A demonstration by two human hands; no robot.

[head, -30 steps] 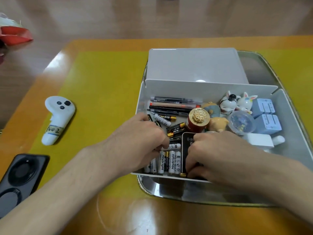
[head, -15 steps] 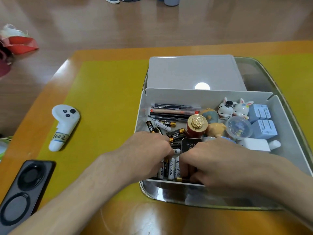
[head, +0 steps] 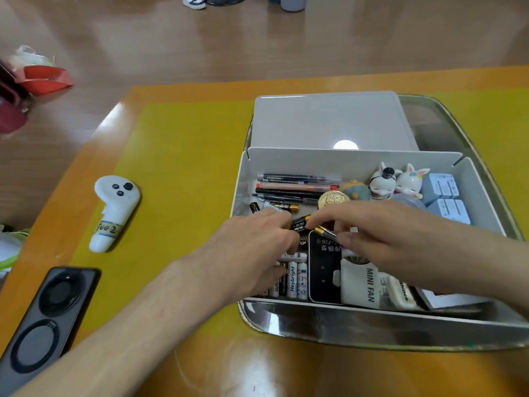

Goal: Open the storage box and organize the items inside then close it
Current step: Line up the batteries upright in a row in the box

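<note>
Nearest the camera, a black rectangular device with two round rings (head: 43, 322) lies on the orange wooden tabletop (head: 257, 373). Beyond it a white plastic hand controller with a taped label (head: 113, 212) rests on the yellow mat (head: 177, 167).

The open white plastic storage box (head: 469, 190) sits in a shiny metal tray (head: 343, 325). Along its near wall lie a row of white batteries (head: 296, 277), one black flat remote (head: 325, 270) and one white mini fan (head: 362, 282).

The left hand (head: 252, 253) reaches into the battery pile, fingers curled; its grip is hidden, so whether it holds anything cannot be told. The right hand (head: 380, 233) pinches one black-and-gold battery (head: 325, 232) above the remote.

Farther in lie four dark pens (head: 294, 186), one gold-lidded red jar (head: 333, 199), two white rabbit figurines (head: 396, 181) and two pale blue small boxes (head: 445, 199). The box's white lid (head: 329, 121) lies behind it. Beyond is a wooden floor (head: 286, 41).
</note>
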